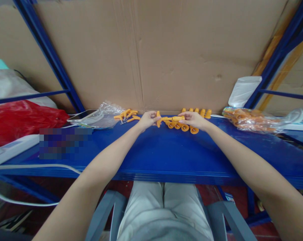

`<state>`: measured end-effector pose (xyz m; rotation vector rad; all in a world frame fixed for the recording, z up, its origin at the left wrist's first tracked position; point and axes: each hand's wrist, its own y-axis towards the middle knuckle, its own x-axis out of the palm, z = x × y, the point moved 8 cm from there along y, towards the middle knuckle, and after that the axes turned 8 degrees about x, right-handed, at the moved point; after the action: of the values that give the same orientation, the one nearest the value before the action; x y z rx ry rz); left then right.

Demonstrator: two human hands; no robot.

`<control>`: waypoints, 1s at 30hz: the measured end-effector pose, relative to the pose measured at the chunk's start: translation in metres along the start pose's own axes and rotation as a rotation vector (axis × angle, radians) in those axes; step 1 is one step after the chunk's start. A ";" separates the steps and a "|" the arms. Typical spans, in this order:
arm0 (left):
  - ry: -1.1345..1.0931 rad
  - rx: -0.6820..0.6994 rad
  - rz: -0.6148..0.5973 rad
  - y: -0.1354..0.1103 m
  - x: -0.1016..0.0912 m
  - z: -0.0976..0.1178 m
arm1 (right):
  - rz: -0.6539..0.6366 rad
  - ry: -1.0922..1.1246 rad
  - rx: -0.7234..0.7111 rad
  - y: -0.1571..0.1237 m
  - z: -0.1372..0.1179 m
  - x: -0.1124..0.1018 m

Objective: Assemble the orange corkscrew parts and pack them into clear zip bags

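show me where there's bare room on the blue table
The widest bare patch of the blue table lies between the left arm and right arm, nearer than the orange cups. Another lies between the right arm and the bagged orange parts. It's crowded along the cardboard and around the red bag.

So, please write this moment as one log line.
left hand: pinching orange handle | right hand: holding orange cup | loose cups: near right hand, on blue table

Head view, facing forward-down over blue table (156, 154); apparently fairly near.
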<state>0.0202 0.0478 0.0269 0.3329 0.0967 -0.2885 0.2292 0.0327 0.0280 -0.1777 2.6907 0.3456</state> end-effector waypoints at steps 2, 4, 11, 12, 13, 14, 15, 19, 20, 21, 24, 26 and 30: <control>0.006 -0.015 0.013 -0.002 0.000 0.002 | 0.007 0.053 0.016 -0.001 0.000 -0.001; 0.012 -0.025 0.018 -0.003 0.000 0.003 | 0.038 0.081 0.012 -0.001 0.000 -0.003; -0.021 -0.053 0.010 -0.002 -0.001 -0.002 | 0.072 0.059 -0.027 0.002 -0.003 -0.006; -0.032 -0.058 0.005 -0.001 -0.001 -0.004 | 0.079 0.049 -0.041 0.001 -0.005 -0.006; -0.042 -0.062 0.001 -0.001 -0.001 -0.005 | 0.090 0.040 -0.057 0.000 -0.007 -0.006; -0.052 -0.064 -0.001 0.000 -0.001 -0.006 | 0.103 0.030 -0.074 -0.001 -0.010 -0.007; -0.063 -0.066 -0.002 0.000 -0.002 -0.007 | 0.114 0.019 -0.088 -0.002 -0.012 -0.008; -0.095 -0.074 -0.006 0.001 -0.002 -0.009 | 0.141 -0.003 -0.106 -0.002 -0.015 -0.008; -0.099 -0.074 -0.007 0.000 -0.002 -0.008 | 0.144 -0.003 -0.098 -0.002 -0.014 -0.008; -0.099 -0.074 -0.007 0.000 -0.002 -0.008 | 0.145 0.000 -0.086 -0.001 -0.014 -0.007; -0.092 -0.070 -0.005 0.000 -0.002 -0.008 | 0.138 -0.002 -0.022 -0.002 -0.011 -0.004; -0.088 -0.057 -0.009 0.000 -0.002 -0.008 | 0.142 -0.017 0.033 -0.003 -0.009 -0.002; -0.070 -0.031 -0.019 0.003 -0.002 -0.008 | 0.154 -0.051 0.113 -0.006 -0.006 0.001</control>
<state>0.0184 0.0534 0.0205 0.2905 0.0352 -0.3166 0.2267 0.0250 0.0319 0.0706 2.6707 0.2387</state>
